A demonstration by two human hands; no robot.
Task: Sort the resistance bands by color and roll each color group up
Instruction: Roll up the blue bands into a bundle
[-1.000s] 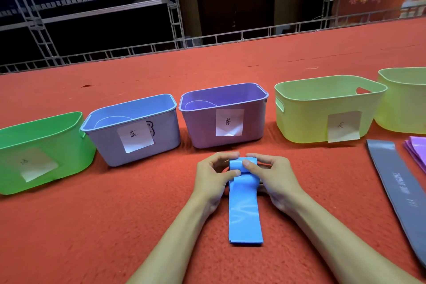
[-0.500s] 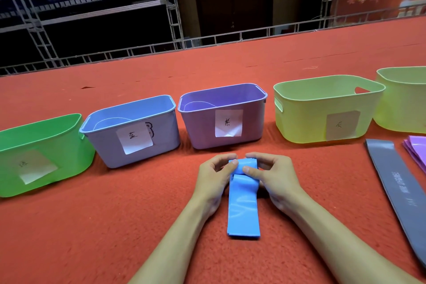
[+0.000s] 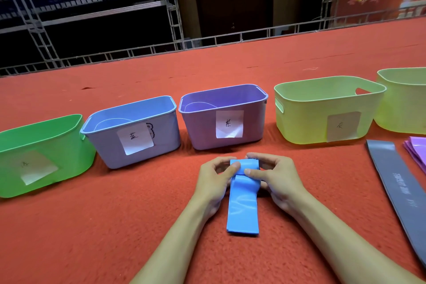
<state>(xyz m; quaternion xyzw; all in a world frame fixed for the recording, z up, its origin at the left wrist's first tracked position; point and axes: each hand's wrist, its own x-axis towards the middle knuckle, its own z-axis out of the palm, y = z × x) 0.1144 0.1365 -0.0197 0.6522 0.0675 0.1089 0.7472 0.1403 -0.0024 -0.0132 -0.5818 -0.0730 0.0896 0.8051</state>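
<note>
The blue resistance band [image 3: 242, 205] is held on the red carpet [image 3: 115, 226] just in front of the purple bin [image 3: 200, 131], its rolled far end pinched from either side by the curled fingers and thumbs of the left hand [image 3: 214, 182] and the right hand [image 3: 279, 180]. Compared with a second ago, the roll is seen to be thicker and the flat tail lying toward the person shorter, while both grips are kept in place. The grey band [image 3: 401, 191] and the purple bands [image 3: 417, 150] at the right are left flat and unmoved.
</note>
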